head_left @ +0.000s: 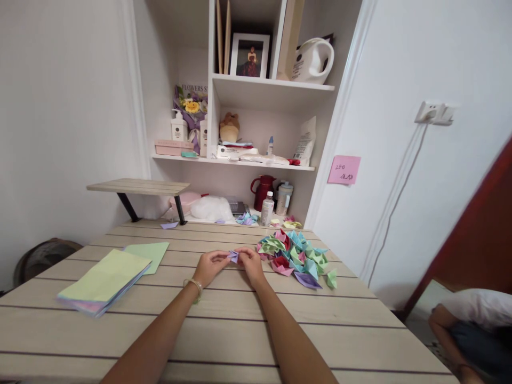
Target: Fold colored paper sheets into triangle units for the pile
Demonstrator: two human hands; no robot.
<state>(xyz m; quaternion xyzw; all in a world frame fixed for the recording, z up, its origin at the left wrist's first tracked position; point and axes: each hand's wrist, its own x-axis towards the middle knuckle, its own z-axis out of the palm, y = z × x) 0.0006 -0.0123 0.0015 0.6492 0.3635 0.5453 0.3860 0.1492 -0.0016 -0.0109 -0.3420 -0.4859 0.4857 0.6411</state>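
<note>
Bare forearms (162, 325) angle inward; left hand (208, 268) and right hand (251, 264) pinch purple paper (233, 256) between them, both touching; long axis unclear.

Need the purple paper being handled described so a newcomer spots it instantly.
On the slatted table, look between the yellow-topped paper stack and the colourful folded-paper heap. There the left hand and right hand meet at the small purple paper. Another purple piece lies at the heap's near edge; this one is held in both hands.
</note>
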